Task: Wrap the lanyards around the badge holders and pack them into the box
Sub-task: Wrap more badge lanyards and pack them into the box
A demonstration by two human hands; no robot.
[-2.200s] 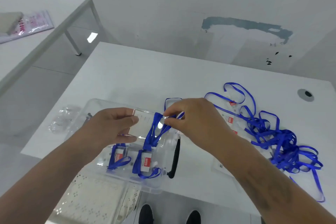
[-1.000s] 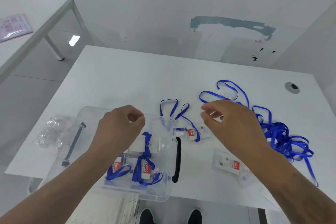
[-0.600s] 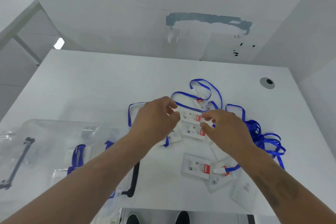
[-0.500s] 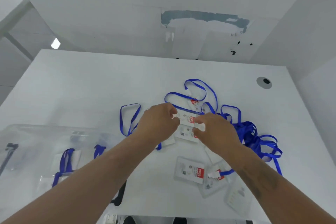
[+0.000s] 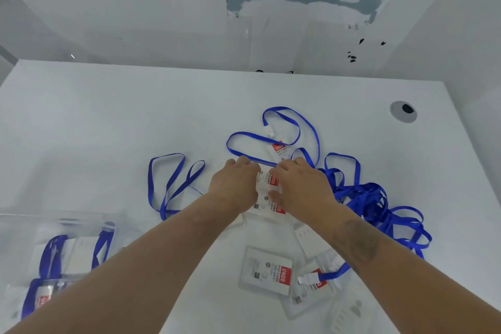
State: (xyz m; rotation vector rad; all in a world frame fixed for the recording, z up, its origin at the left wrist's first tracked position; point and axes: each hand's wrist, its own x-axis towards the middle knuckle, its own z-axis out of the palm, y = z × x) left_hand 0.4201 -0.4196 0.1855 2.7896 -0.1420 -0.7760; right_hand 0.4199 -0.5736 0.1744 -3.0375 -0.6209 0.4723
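Gripping badge holder at frame centre w/ left hand & right hand (both pinching), on table.

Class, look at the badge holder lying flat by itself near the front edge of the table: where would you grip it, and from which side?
Pinch the badge holder at its bare left edge, coming from the left. It lies flat, so a fingertip probably must lift that edge first. Its right side is crowded by an overlapping holder and a lanyard clip.

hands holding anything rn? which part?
Both hands, left and right, are on one badge holder, at its left and right edges; whether they actually grip it cannot be told.
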